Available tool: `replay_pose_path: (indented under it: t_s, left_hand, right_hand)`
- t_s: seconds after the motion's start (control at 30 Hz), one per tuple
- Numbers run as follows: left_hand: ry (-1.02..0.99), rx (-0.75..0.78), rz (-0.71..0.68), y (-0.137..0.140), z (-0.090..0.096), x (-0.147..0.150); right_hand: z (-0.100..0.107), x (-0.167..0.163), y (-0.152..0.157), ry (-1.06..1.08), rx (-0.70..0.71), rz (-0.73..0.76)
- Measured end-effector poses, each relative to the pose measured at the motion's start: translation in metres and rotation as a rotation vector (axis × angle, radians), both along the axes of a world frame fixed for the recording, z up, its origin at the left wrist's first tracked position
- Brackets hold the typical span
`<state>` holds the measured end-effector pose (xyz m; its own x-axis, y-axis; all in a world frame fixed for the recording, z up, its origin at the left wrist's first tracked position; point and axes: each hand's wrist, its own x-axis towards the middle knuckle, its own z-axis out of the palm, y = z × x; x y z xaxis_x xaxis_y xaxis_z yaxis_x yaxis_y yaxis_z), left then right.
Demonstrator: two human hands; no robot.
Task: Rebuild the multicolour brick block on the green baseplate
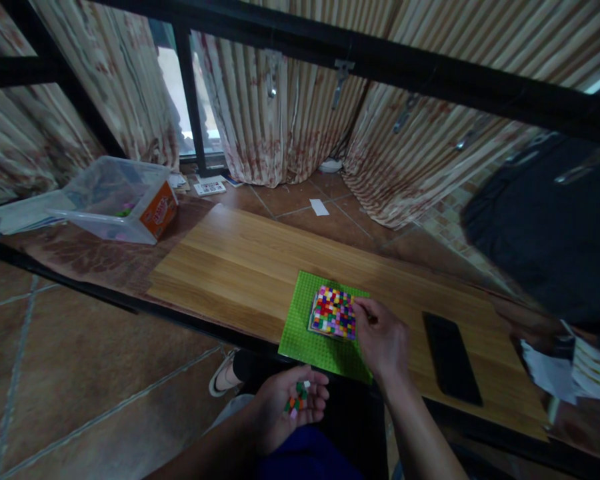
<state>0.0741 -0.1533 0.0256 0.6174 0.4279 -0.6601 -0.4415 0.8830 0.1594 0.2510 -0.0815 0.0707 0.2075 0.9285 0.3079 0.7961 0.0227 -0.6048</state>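
Note:
My left hand [296, 407] is cupped palm up near my lap, holding several small toy bricks [300, 399] in green, orange, white and pink. At the right edge of a multicoloured brick block [333, 312], my right hand [384, 333] has its thumb and forefinger pinched together. Whatever lies between those fingertips is too small to make out. The block's top is covered in tiny studded pieces of many colours. Under it lies a bright green baseplate [300, 333], partly hidden by my right hand and forearm.
The baseplate rests on a wooden board [240, 267]. A black phone-like slab [451, 357] lies to the right, with crumpled white paper [550, 370] beyond it. At the far left stands a clear plastic bin [115, 227] with an orange label. Curtains [290, 127] hang behind a dark metal frame.

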Motion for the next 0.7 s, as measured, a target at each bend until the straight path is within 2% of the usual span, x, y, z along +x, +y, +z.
replay_pose_path:
  t_s: [0.17,0.33,0.5,0.7]
  left_hand:
    - [0.013,0.004,-0.018,0.0,0.002,0.001]
    - [0.005,0.014,-0.01,0.0,0.003,0.003]
    - [0.01,0.004,-0.013,-0.001,0.005,0.001]
    - [0.027,0.02,-0.027,0.001,0.006,0.003]
  right_hand:
    - [-0.005,0.005,0.011,0.018,0.093,-0.06]
    - [-0.021,0.002,0.026,0.102,0.002,-0.003]
    - [-0.026,-0.005,0.025,0.182,-0.074,0.0]
    - [-0.022,-0.011,0.024,0.068,-0.073,0.022]
